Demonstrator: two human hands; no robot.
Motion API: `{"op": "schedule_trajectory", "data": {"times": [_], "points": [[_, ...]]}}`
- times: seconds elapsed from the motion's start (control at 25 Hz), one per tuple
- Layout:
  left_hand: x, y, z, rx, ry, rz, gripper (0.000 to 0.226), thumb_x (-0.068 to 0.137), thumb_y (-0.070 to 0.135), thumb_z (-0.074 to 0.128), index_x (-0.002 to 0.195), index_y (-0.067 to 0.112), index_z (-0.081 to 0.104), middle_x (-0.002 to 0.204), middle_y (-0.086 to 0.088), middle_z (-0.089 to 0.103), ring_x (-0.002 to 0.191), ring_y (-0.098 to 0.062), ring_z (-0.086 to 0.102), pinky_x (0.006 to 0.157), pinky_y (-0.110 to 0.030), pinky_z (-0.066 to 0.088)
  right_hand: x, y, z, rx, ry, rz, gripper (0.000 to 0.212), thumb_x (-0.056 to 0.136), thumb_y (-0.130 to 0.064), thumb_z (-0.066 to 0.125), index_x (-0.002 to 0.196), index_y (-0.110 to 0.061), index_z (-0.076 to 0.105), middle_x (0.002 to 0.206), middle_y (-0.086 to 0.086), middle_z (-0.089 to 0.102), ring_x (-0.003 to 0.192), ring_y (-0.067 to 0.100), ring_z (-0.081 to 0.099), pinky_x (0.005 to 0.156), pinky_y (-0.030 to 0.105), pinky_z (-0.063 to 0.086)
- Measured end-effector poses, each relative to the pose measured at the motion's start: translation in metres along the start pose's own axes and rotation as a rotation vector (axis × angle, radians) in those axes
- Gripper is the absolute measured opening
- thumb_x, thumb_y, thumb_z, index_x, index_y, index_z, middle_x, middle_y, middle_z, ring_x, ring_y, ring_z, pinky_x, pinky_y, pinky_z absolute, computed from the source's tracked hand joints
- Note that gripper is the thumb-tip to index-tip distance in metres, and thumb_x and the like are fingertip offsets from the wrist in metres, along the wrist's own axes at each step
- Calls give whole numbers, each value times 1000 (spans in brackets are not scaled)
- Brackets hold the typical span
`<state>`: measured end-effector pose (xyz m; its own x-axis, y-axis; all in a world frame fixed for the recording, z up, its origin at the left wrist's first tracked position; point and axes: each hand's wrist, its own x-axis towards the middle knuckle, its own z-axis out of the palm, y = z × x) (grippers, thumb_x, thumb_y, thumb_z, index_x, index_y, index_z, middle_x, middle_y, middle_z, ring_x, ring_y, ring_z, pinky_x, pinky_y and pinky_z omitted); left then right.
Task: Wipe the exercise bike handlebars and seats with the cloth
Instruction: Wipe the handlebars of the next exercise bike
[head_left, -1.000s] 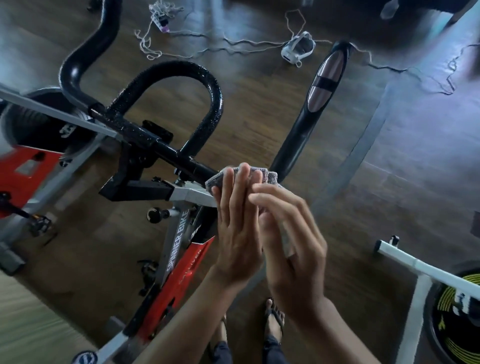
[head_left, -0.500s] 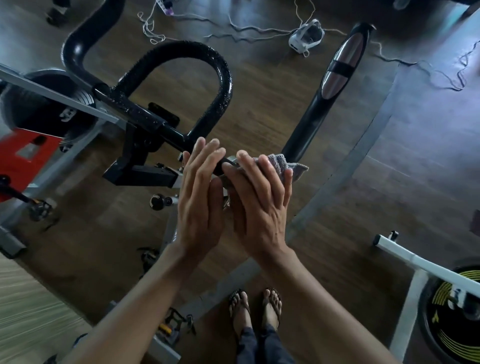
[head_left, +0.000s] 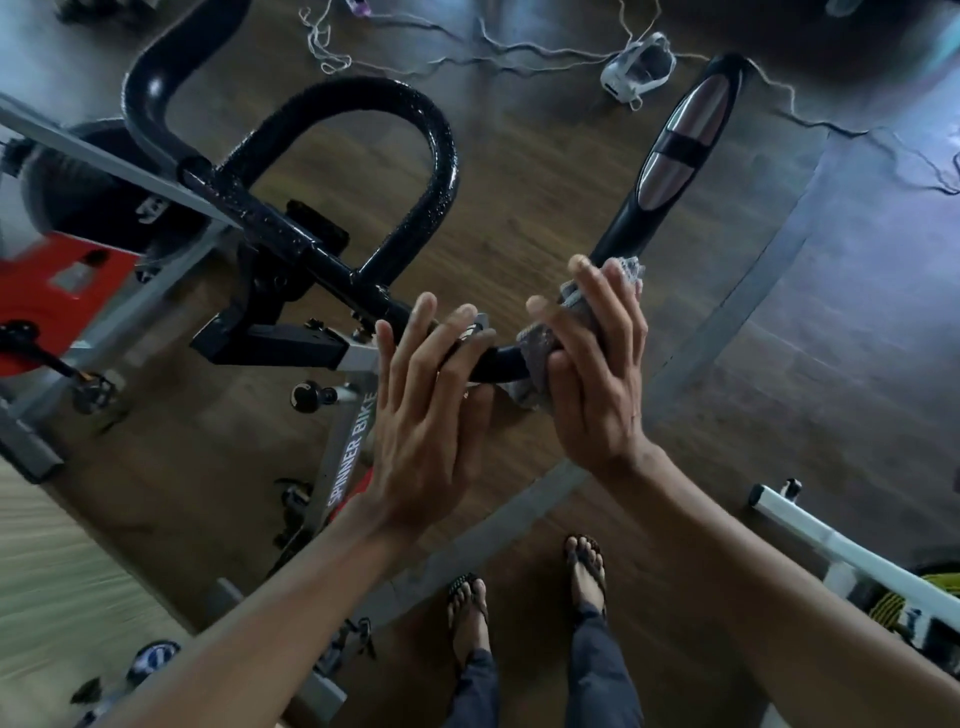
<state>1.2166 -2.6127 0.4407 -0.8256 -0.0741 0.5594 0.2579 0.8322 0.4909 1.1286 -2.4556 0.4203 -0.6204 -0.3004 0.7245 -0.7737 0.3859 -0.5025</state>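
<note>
The black handlebar (head_left: 441, 156) of the exercise bike (head_left: 353, 441) fills the middle of the view, with a rounded loop in its centre and a long arm with a silver patch rising to the right. The right hand (head_left: 597, 384) is wrapped around the bend at the base of that arm, thumb on one side and fingers on the other, gripping the grey cloth (head_left: 537, 348) against the bar. The cloth sits between palm and handlebar, with its edges showing below the thumb and past the fingertips. The left hand (head_left: 431, 415) lies just beside it on the handlebar's crossbar, fingers straight and spread, resting on the bar and holding nothing. Beyond the handlebar, white cables (head_left: 519, 47) trail across the wooden floor (head_left: 545, 182). Below the handlebar stand the person's feet in sandals (head_left: 587, 566).
</note>
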Motion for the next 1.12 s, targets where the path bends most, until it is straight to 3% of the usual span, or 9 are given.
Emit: {"op": "schedule_trajectory", "data": {"times": [0.16, 0.28, 0.48, 0.6, 0.76, 0.96, 1.12], "points": [[1, 21, 13, 45, 69, -130, 35, 106, 21, 36, 132, 6, 53, 148, -10, 42, 148, -36, 25, 117, -68, 17, 7, 27, -13, -8, -117, -179, 36, 109, -27, 34, 135, -13, 53, 146, 17, 39, 154, 16, 13, 120, 60, 18], [-2, 40, 25, 80, 132, -221, 34, 104, 19, 40, 134, 6, 50, 148, -10, 43, 149, -34, 24, 114, -70, 22, 19, 46, -22, 55, -164, -175, 35, 109, -26, 35, 137, -14, 52, 147, 15, 40, 152, 19, 16, 120, 63, 16], [9, 70, 46, 206, 170, -328, 35, 103, 18, 43, 135, 7, 49, 146, -10, 44, 148, -34, 27, 113, -70, 22, 42, 79, -36, -13, -280, -475, 37, 107, -25, 39, 142, -18, 49, 151, 8, 41, 152, 22, 23, 124, 48, 12], [15, 82, 55, 292, 178, -387, 35, 103, 19, 44, 135, 7, 51, 145, -11, 48, 147, -32, 30, 115, -69, 18, 49, 85, -38, -1, -283, -451, 37, 106, -21, 45, 142, -16, 50, 151, 9, 44, 150, 24, 27, 125, 47, 10], [19, 94, 60, 344, 169, -430, 37, 103, 18, 47, 135, 1, 53, 142, -13, 52, 145, -31, 34, 117, -67, 18, 64, 99, -50, -19, -283, -620, 47, 97, -9, 65, 143, -16, 54, 151, 6, 46, 148, 19, 33, 126, 40, 11], [24, 102, 54, 383, 164, -437, 36, 105, 21, 45, 132, 1, 57, 137, -13, 56, 142, -31, 40, 124, -56, 10, 87, 104, -64, 26, -238, -479, 50, 92, -1, 70, 139, -15, 57, 148, 9, 49, 143, 26, 39, 125, 46, 13], [30, 102, 54, 397, 147, -428, 33, 102, 16, 49, 131, 2, 58, 135, -11, 58, 141, -28, 40, 124, -54, 9, 108, 99, -64, 99, -95, -310, 31, 103, -9, 55, 134, -10, 59, 145, 13, 50, 143, 24, 34, 124, 48, 14]]}}
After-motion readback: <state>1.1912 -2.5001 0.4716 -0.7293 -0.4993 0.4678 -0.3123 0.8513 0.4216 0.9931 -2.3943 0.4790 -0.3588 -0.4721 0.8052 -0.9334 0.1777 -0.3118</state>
